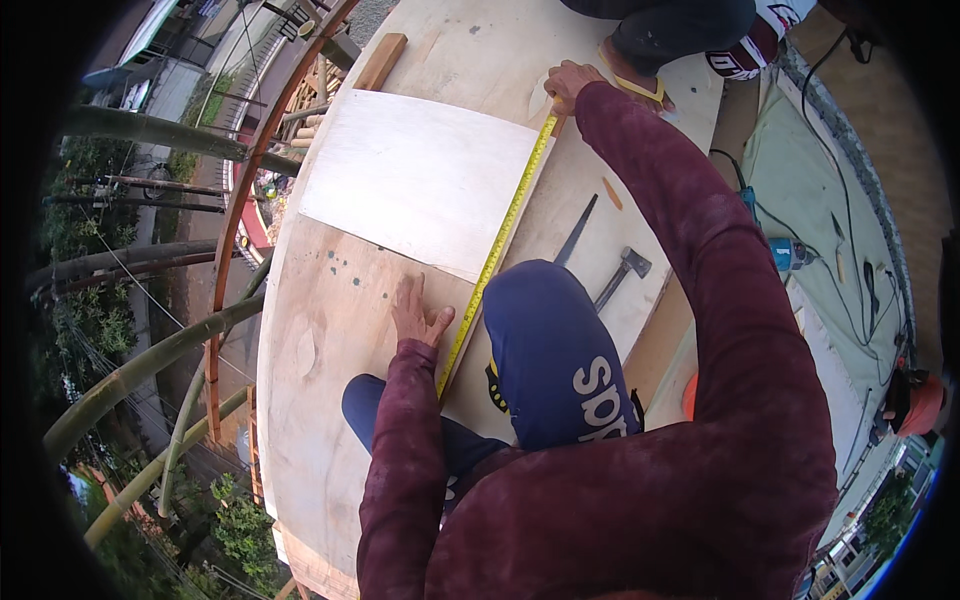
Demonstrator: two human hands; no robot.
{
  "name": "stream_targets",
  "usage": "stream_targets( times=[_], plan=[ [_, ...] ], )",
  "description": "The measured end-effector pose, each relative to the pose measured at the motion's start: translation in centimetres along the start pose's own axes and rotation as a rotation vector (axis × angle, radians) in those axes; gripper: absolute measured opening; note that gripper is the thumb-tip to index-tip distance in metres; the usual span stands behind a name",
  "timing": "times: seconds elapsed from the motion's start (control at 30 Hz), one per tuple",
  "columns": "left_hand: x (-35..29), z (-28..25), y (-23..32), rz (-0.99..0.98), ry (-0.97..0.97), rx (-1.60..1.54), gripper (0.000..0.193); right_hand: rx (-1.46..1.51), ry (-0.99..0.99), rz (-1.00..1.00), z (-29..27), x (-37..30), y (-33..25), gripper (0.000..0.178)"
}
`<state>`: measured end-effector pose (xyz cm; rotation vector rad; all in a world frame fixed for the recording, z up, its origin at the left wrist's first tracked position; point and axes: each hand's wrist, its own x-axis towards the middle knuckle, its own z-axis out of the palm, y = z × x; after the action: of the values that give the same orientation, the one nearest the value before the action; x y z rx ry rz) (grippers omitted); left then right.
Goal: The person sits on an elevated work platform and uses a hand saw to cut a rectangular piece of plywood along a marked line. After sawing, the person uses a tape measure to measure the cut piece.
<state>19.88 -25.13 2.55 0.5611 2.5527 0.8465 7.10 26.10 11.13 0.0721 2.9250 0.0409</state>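
Observation:
A yellow tape measure (497, 250) lies stretched along the right edge of a white-faced board (420, 175) and runs back past a bare plywood panel (335, 345). At its far end, my right hand (573, 84) is closed on the tape by the board's corner. My left hand (414, 312) rests flat on the plywood, fingers spread, thumb beside the tape. It holds nothing. To the right of the tape lie a hand saw (577, 230), partly behind my knee, a hatchet-like hammer (622, 276) and a short orange-brown stick (612, 194).
Another person's sandalled foot (640, 85) is close beyond my right hand. A wood block (381, 62) lies at the far left. Past the platform's left edge is a drop with bamboo poles (150, 375). A teal power tool (785, 254) and cords lie at right.

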Motion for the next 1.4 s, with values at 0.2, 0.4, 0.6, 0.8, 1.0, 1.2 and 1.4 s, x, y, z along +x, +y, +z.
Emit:
stream_targets(
  times=[0.2,0.4,0.6,0.8,1.0,1.2,1.4],
  plan=[
    [-9.8,0.7,-0.2,-0.048,-0.116,0.199,0.045,-0.006,0.051,-0.106,-5.7,-0.9,-2.0,0.029],
    [-11.1,0.3,0.7,-0.13,-0.055,0.204,0.024,-0.02,0.063,-0.201,-10.6,-1.2,-6.3,0.028],
    [-13.3,-11.6,-3.3,-0.352,0.138,-0.364,0.017,0.199,0.095,-0.307,-17.7,-2.3,-14.1,0.034],
    [-21.7,-24.7,0.3,-0.258,0.008,-0.482,0.014,0.228,-0.013,-0.513,-20.9,-10.9,-23.7,0.048],
    [-32.7,-16.7,5.8,-0.471,0.015,-0.444,0.019,0.316,-0.265,-0.744,-17.8,-23.1,-27.8,0.054],
    [-35.7,-13.1,6.6,-0.48,0.003,-0.462,0.02,0.406,-0.373,-0.623,-17.7,-27.2,-24.2,0.047],
    [-38.9,-12.1,7.1,-0.594,-0.032,-0.539,0.025,0.35,-0.371,-0.902,-16.2,-27.6,-32.0,0.05]
  ],
)
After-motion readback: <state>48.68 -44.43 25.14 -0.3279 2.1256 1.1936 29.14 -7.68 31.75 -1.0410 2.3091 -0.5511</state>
